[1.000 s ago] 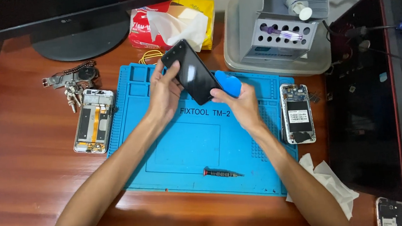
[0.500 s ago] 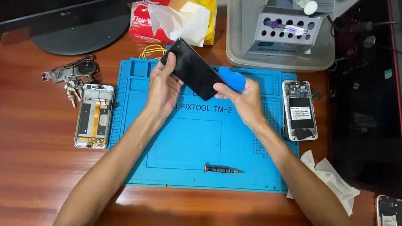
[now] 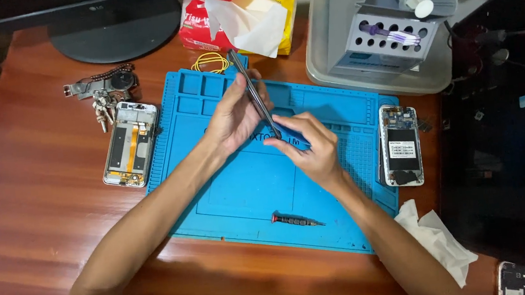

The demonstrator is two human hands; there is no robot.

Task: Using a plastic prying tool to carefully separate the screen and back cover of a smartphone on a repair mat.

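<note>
Fingers (image 3: pixel 237 108) of left hand (image 3: pixel 234 119) clamped along the phone panel (image 3: pixel 255 94), held on edge at frame centre above the blue mat (image 3: pixel 241 188), thin side to the camera, likely to expose the seam. Right hand (image 3: pixel 311 149) pinched shut on a blue pick (image 3: pixel 294 140) at the panel's lower end, just where edge meets fingertip. Counted: one screwdriver (image 3: pixel 297 220) at lower centre of mat; two opened phones, one left (image 3: pixel 130 144), one right (image 3: pixel 400 145); one key bunch (image 3: pixel 100 92) upper left; one tissue pack (image 3: pixel 237 15) at top.
</note>
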